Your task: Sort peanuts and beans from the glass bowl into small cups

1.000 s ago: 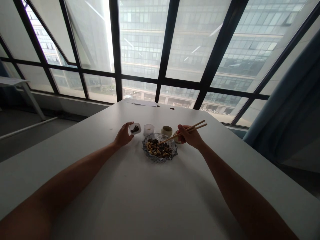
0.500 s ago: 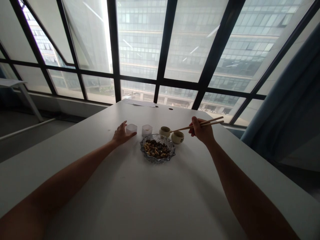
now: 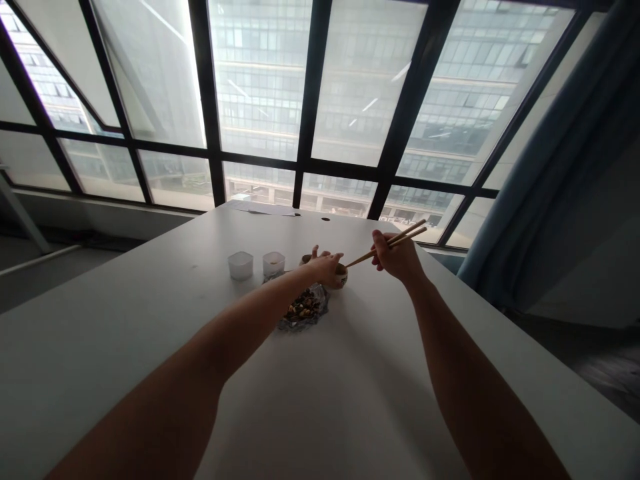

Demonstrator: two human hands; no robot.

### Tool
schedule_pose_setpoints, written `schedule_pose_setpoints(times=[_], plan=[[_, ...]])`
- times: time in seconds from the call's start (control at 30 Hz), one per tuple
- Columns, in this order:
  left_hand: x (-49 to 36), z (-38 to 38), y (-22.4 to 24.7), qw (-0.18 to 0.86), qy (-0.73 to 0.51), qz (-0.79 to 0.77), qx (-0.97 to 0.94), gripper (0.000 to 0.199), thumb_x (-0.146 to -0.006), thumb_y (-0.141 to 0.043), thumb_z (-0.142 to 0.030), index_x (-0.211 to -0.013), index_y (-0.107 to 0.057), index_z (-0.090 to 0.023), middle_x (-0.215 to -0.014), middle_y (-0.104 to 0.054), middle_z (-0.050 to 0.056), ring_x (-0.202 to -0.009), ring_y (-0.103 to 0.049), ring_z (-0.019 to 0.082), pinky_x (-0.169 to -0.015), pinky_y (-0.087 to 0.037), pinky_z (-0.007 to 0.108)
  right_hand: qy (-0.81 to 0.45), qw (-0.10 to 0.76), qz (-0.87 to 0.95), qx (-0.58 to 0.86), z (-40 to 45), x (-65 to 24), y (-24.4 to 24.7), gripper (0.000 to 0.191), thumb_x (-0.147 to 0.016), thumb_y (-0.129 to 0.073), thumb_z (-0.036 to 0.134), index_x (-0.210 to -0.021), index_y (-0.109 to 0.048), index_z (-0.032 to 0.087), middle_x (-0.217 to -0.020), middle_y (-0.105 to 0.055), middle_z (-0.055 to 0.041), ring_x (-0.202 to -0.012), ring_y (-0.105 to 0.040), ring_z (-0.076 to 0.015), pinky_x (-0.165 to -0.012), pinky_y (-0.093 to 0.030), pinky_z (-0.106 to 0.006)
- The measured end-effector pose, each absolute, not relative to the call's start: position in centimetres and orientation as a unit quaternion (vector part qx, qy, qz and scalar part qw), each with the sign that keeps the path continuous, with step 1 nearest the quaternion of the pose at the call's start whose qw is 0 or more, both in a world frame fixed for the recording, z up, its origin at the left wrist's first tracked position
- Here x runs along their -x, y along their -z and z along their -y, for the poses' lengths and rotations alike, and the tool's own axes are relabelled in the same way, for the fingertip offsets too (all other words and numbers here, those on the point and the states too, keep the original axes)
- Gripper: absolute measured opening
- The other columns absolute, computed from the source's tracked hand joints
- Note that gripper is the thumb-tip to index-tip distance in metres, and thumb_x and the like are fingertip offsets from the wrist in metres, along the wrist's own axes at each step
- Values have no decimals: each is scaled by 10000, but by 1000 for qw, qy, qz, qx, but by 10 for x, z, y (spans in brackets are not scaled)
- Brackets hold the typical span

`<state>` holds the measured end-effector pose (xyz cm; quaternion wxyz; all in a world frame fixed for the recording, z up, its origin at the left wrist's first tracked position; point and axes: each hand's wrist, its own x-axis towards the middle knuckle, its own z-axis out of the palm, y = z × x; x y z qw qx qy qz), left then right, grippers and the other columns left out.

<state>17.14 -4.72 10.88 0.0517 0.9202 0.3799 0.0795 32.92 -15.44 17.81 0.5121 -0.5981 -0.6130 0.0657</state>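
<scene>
My left hand (image 3: 326, 269) reaches across the glass bowl (image 3: 324, 308) and lies against the right-hand small beige cup (image 3: 342, 277), its fingers around the near left side. The other beige cup (image 3: 305, 259) is mostly hidden behind this hand. My right hand (image 3: 393, 255) is closed on a pair of wooden chopsticks (image 3: 407, 233), whose tips point left to the rim of the right-hand cup. Mixed nuts or beans (image 3: 303, 307), brown and tan, fill the bowl, partly covered by my left forearm.
Two translucent white plastic cups, the left one (image 3: 241, 265) and the right one (image 3: 273, 263), stand left of the bowl. Papers (image 3: 263, 209) lie at the far edge of the white table (image 3: 200, 300). Windows and a blue curtain (image 3: 515, 200) are beyond.
My left hand has left the leftmost plastic cup and swung right over the bowl to the right-hand beige cup. The view has turned slightly right; the chopsticks stay in my right hand.
</scene>
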Motion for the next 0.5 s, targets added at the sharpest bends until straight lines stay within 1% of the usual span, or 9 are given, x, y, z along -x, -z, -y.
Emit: schedule_pose_setpoints(times=[0.1,0.2,0.27,0.37,0.5], plan=[[-176,40,-106,46,-71,-363,-928,1036,-671,-784,-512,-1525,-319,-154,-1355,-624,190,-1370,-461,375,-1203,-36,610,-63,507,624,591,155,-328,-178,553,-912,-557,637,-629,-610,165,-441,-600,-45,-314,-538,-119,-315,-412,-201],[-172,35,-103,7,-111,-315,-942,1044,-618,-821,-445,-1507,-332,-200,-1384,-605,161,-1339,-497,352,-1212,-49,571,-64,507,631,584,156,-327,-178,559,-910,-550,655,-634,-600,171,-446,-595,-40,-316,-534,-118,-312,-401,-200],[-169,35,-102,-13,-140,-291,-946,1043,-613,-826,-413,-1505,-328,-207,-1415,-579,161,-1338,-501,339,-1218,-62,529,-67,505,635,581,156,-327,-178,573,-902,-549,675,-632,-595,172,-447,-590,-39,-316,-528,-114,-313,-398,-200],[-167,37,-104,-12,-158,-284,-945,1060,-637,-813,-446,-1526,-287,-207,-1427,-571,162,-1351,-492,337,-1214,-86,509,-76,495,646,576,156,-327,-177,602,-869,-559,724,-643,-606,167,-460,-599,-45,-336,-540,-116,-331,-415,-204],[-168,38,-108,9,-156,-301,-941,1115,-642,-796,-502,-1552,-227,-197,-1379,-618,152,-1333,-516,336,-1206,-107,520,-73,473,665,573,156,-330,-175,651,-798,-576,797,-650,-632,165,-502,-635,-65,-388,-584,-136,-360,-445,-216]])
